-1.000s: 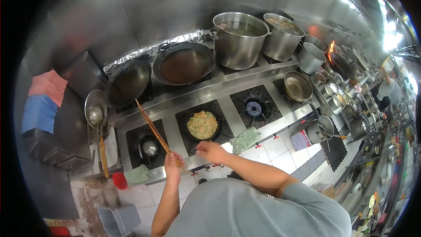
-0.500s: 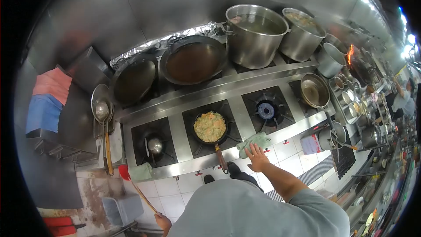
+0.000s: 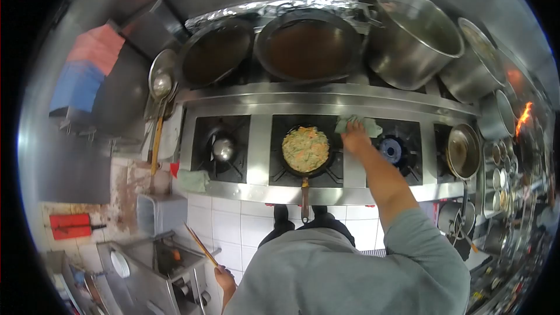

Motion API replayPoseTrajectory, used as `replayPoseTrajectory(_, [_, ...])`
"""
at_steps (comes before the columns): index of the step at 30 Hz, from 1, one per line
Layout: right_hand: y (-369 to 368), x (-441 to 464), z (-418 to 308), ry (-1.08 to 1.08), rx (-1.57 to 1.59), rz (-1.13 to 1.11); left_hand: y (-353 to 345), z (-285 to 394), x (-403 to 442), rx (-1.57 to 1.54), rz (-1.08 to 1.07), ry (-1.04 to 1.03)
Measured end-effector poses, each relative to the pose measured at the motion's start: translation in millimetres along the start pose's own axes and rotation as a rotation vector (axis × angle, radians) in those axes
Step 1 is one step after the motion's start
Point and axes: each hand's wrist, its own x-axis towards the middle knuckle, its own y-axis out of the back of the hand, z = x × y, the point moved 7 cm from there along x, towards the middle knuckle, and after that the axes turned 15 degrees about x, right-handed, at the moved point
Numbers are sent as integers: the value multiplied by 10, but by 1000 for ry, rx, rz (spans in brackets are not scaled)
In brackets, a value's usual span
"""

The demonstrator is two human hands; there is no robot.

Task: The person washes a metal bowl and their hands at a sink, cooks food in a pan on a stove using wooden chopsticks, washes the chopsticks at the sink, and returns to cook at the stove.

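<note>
My right hand presses a folded green cloth onto the stove, just right of the frying pan. The fingers rest on the cloth's left part. The pan holds a round, pale yellow-green pancake with orange bits, and its wooden handle points toward my body. Low at the left, away from the stove, my left hand is closed around long wooden chopsticks, whose tips point up and left.
Two dark woks and tall steel pots line the back. A steel ladle lies on the left burner. Another green cloth hangs at the left edge. Flames rise far right. A grey bin stands below left.
My right hand has moved from above the pan handle to the front-edge cloth, now farther back beside the pan. My left hand has moved down from the stove with the chopsticks. The view has turned.
</note>
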Motion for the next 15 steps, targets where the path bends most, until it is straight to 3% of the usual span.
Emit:
replayPoseTrajectory(2, [-194,638,90,13,36,11,80,47,-202,-68,16,40])
replayPoseTrajectory(5, [-453,1278,-146,48,-42,-172,185,-200,-407,27,53,56])
replayPoseTrajectory(6, [-304,1223,-376,-80,48,-240,228,-285,-519,85,47,119])
replayPoseTrajectory(7, [-176,1119,-628,-212,137,-308,247,-514,-522,81,60,131])
replayPoseTrajectory(10, [-44,953,-1422,-212,39,-335,262,-1908,-542,-61,120,180])
replayPoseTrajectory(12, [-184,954,-1908,-103,7,-441,350,-2306,-619,460,67,144])
replayPoseTrajectory(13, [-263,897,-2179,-1,-27,-540,415,-2342,-592,463,68,147])
replayPoseTrajectory(15, [-308,686,-2641,71,-79,-492,470,-2426,-596,437,76,191])
